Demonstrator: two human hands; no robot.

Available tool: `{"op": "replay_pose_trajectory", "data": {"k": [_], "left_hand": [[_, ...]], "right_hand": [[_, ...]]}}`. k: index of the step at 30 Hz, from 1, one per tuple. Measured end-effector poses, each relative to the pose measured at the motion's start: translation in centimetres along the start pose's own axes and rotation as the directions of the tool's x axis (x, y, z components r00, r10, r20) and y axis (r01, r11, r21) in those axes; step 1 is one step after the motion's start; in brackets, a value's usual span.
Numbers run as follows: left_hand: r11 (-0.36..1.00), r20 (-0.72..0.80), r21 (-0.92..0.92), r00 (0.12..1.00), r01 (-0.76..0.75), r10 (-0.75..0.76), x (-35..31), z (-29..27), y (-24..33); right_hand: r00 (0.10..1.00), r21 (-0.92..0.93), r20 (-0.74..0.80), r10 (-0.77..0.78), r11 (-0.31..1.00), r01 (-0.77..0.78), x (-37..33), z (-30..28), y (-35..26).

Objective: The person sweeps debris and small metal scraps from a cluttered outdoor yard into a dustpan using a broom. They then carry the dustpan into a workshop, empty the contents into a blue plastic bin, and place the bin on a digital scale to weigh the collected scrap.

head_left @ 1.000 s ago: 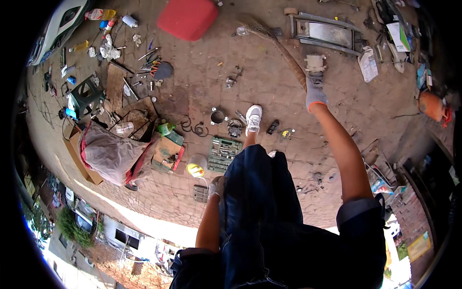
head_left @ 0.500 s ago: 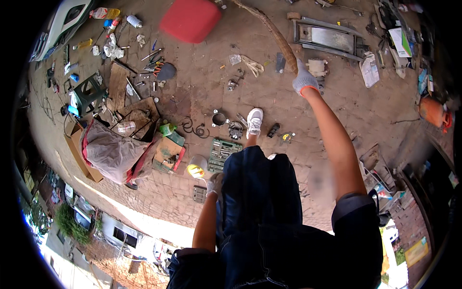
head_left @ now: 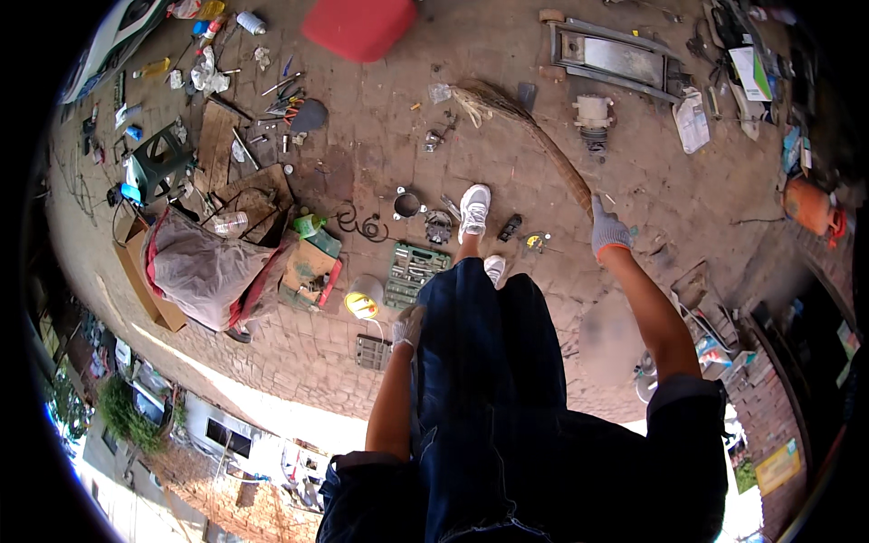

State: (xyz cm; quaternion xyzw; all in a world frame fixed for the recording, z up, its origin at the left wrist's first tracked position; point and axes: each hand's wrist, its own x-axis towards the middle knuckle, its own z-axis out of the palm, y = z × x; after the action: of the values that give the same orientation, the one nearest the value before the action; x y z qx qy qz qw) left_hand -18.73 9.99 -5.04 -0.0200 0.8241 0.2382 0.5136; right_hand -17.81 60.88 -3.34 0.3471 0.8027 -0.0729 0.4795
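Observation:
My right hand (head_left: 611,231), in a grey knit glove with an orange cuff, is closed round the handle of a long straw broom (head_left: 548,145). The broom slants away to the far left, and its frayed head lies over a pale glove-like cloth (head_left: 472,110), hiding part of it. On my left knee rests my left hand (head_left: 409,326), gloved too, holding nothing that I can see. Just left of it stand a white-and-yellow bucket (head_left: 364,297) and an open green socket set (head_left: 415,274).
Around my shoe (head_left: 474,210) lie a metal ring clamp (head_left: 407,204) and a round metal part (head_left: 438,227). A red stool (head_left: 359,27), a floor jack (head_left: 617,58) and a cylindrical part (head_left: 593,118) stand farther off. Pliers (head_left: 288,104) and a cloth-covered heap (head_left: 204,267) are at left.
My right hand has drawn the broom back toward me and slightly right; its frayed head has come into view over the pale cloth. My left hand stays on the knee.

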Motion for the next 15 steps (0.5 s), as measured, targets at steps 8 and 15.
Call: {"op": "replay_pose_trajectory", "data": {"k": [8, 15], "left_hand": [[0.993, -0.11, 0.049, 0.988, -0.105, 0.11, -2.6, 2.2, -2.5], [0.954, -0.034, 0.278, 0.991, -0.115, 0.13, -5.9, 2.0, -4.7]], "right_hand": [[0.992, 0.672, -0.023, -0.127, 0.732, 0.11, -9.5, 4.8, 1.7], [0.981, 0.613, -0.185, -0.062, 0.772, 0.165, 1.4, -1.6, -10.3]]}}
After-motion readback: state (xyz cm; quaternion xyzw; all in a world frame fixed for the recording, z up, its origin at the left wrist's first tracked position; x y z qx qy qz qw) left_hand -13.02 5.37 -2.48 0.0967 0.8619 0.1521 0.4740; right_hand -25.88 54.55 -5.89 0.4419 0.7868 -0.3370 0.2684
